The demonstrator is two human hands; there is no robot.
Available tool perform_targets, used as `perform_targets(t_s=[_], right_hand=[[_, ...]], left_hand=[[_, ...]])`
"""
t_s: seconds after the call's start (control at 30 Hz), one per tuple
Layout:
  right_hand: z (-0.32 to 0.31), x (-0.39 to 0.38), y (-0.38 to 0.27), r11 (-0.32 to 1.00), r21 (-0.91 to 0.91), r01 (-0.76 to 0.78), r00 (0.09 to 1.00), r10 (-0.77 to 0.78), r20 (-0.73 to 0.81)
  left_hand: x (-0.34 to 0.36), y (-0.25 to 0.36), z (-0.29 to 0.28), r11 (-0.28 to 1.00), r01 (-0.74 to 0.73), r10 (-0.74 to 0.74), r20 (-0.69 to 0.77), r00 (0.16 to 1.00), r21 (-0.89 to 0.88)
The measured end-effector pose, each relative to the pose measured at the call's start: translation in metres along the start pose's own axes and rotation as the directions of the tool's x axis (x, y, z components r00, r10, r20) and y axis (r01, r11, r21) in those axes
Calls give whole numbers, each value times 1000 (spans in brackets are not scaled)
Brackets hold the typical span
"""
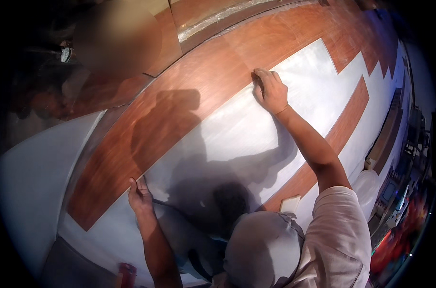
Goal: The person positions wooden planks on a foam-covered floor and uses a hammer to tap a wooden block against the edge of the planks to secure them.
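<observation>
A long reddish-brown wood-look plank [105, 168] runs diagonally over a white surface [323, 81]. At its lower edge, toward the near end, my left hand [140, 194] has its fingertips against the edge, fingers slightly curved and apart. Farther along that edge, my right hand [270, 89] has closed, curled fingers; what is between them is too dark to make out. My shadow falls across the plank and the white surface. A narrower strip of the same wood look [347, 115] lies to the right, parallel to the plank.
More wood-look planks [352, 33] with stepped ends lie at the upper right. A grey cap-like shape [261, 249] fills the bottom middle. A red object [126, 273] sits at the lower left. Dark rails [390, 129] and cluttered items line the right rim. The upper left is partly blurred.
</observation>
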State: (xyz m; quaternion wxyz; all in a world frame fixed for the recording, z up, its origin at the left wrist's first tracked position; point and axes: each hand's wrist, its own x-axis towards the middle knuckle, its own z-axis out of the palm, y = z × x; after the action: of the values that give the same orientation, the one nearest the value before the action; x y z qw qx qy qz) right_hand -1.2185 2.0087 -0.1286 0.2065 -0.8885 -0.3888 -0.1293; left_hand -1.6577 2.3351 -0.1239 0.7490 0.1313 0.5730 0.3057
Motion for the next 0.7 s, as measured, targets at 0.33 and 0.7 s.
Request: perform_targets(t_s=[0.33, 0.7], right_hand=[[-2, -1, -6, 993, -41, 114, 987, -108, 116], [4, 0, -8, 987, -93, 129, 983, -115, 144]], left_hand=[[6, 4, -14, 982, 18, -15, -14, 1000, 186], [-10, 7, 20, 73, -238, 304, 206, 930, 968]])
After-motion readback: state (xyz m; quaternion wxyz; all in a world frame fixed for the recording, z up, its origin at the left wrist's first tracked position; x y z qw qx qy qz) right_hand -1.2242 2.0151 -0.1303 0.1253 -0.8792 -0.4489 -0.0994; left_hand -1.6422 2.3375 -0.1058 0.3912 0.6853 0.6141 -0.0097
